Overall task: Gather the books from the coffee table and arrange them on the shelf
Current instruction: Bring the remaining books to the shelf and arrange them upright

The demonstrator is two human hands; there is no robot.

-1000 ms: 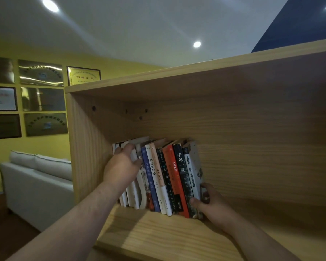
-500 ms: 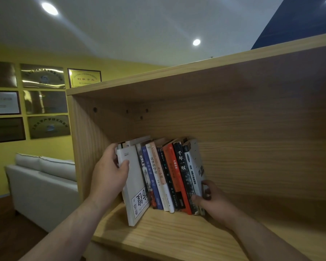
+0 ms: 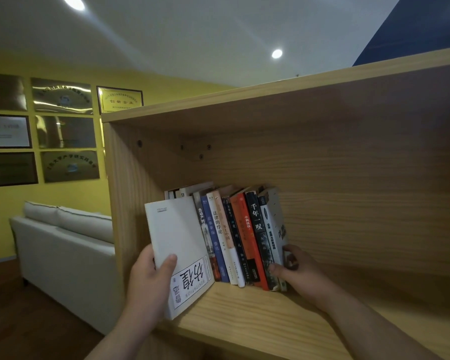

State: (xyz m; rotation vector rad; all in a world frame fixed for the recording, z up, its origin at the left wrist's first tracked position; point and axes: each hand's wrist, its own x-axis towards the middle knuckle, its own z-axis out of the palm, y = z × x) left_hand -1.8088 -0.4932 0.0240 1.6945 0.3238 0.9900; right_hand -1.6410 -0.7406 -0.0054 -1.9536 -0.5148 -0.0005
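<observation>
the left hand (image 3: 146, 284) grips the white book (image 3: 177, 242), upright but upside down, just before the left end of the row of books (image 3: 242, 237) on the shelf (image 3: 244, 320); the right hand (image 3: 299, 271) clasps the row's right end.

Dim; ceiling spots (image 3: 277, 53) glare; shelf (image 3: 361, 198) interior shadowed; plaques (image 3: 66, 131) perhaps blurred.

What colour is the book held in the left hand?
The book is white with black lettering, head view.
</observation>
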